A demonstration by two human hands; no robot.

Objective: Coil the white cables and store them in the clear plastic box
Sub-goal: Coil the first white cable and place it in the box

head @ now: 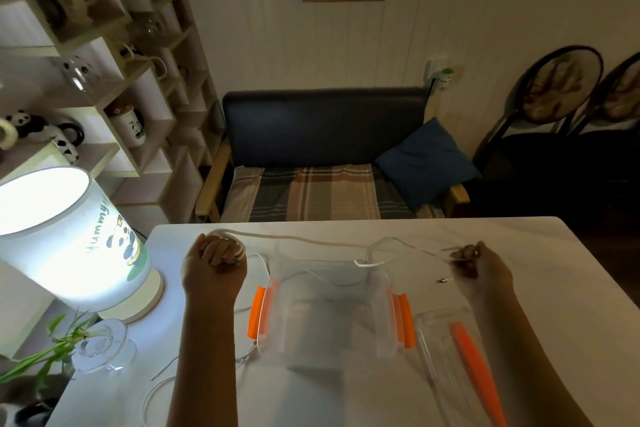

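Note:
A clear plastic box with orange side latches stands open in the middle of the white table. My left hand grips coiled turns of a white cable to the left of the box. That cable runs rightward across the table behind the box toward my right hand. The right hand's curled fingers pinch a thin strand near the cable's far end, right of the box. Another thin white cable lies in a loose loop near the table's front left.
The box's clear lid with an orange handle lies at the front right. A small dark connector sits by my right wrist. A lit lamp and a glass plant vase stand left. A sofa faces the table.

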